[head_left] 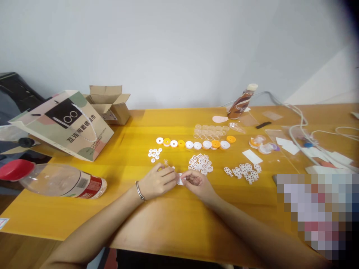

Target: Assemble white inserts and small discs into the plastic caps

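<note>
My left hand (pixel 158 182) and my right hand (pixel 198 183) meet over the yellow table (pixel 174 216), both pinching a small white round disc (pixel 180 179) between their fingertips. A bracelet sits on my left wrist. Just beyond the hands lie a pile of white lattice pieces (pixel 200 163), a cluster of small white buttons (pixel 155 154) and a tiny clear piece (pixel 166 162). Farther back runs a row of white and orange discs (pixel 196 144).
A plastic bottle with a red cap (pixel 53 180) lies at the left, beside a paper bag (pixel 64 125) and an open cardboard box (pixel 110 104). More lattice pieces (pixel 244 172), clear rings (pixel 210 131), a brown drink bottle (pixel 241 101) and white cables (pixel 303 129) are at the right.
</note>
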Tool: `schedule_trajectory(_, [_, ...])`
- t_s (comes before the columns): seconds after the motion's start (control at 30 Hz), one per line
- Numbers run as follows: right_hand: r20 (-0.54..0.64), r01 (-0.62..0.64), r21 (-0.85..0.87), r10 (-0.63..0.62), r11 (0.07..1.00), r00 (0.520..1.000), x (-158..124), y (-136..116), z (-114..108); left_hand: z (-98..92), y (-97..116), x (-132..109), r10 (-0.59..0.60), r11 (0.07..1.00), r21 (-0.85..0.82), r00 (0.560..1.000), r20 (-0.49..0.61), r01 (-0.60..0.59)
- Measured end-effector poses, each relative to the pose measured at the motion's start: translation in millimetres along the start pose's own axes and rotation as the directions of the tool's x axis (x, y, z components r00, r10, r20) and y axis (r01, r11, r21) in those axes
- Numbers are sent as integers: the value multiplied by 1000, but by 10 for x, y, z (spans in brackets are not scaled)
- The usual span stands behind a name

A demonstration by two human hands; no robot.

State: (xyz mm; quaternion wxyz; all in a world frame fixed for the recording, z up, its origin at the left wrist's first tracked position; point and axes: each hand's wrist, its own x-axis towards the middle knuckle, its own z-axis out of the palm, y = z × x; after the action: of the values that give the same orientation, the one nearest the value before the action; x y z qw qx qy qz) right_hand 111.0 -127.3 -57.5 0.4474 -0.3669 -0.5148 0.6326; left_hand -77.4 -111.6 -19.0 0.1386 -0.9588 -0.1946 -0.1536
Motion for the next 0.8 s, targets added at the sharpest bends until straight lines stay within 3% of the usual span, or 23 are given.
schedule_trajectory(0.53, [46,32,-14,-31,999,998,-4,-3,1,11,21,1,-15,1000,-7,1000,-27,15])
schedule_trajectory(0.7, [-19,46,-36,-46,998,999,6,13,-16,62,8,-38,-103,992,-87,990,-94,95])
schedule_trajectory(0.8, [-56,44,-41,-47,998,997,13,0,-26,49,15,-34,-230,959,-198,966,-114,205])
